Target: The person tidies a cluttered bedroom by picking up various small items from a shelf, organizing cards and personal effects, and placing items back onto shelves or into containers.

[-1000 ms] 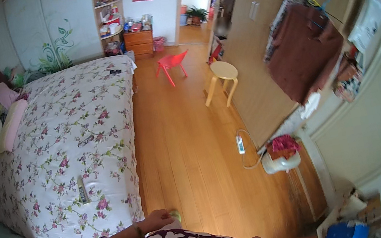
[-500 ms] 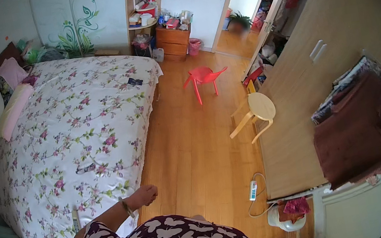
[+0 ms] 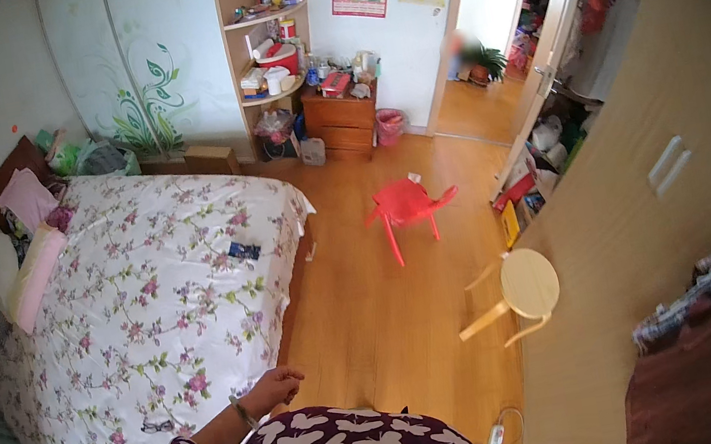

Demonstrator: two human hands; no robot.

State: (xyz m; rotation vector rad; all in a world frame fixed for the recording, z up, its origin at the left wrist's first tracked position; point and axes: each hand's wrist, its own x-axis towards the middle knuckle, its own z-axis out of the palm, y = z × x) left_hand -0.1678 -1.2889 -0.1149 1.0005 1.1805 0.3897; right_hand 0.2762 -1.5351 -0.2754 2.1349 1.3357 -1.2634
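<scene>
My left hand [image 3: 275, 390] hangs beside the near right edge of the bed [image 3: 171, 300], above the wooden floor. Its fingers are loosely curled and slightly apart, with nothing seen in them. A bracelet [image 3: 244, 413] circles that wrist. The floral bedspread carries a small dark blue packet [image 3: 244, 251] near its far right side and a pair of glasses [image 3: 158, 427] nearer to me. My right hand is out of the picture.
Ahead on the floor stands a red chair [image 3: 404, 202], with a round wooden stool [image 3: 529, 283] to its right. A power strip [image 3: 495, 439] lies near the wardrobe [image 3: 616, 206]. Beyond are a drawer cabinet [image 3: 341, 121], a pink bin [image 3: 389, 126] and an open door [image 3: 545, 59].
The view has shifted forward and tilted up, so chair, stool and bed sit lower and nearer. My left hand stays beside the bed, its fingers looser than before.
</scene>
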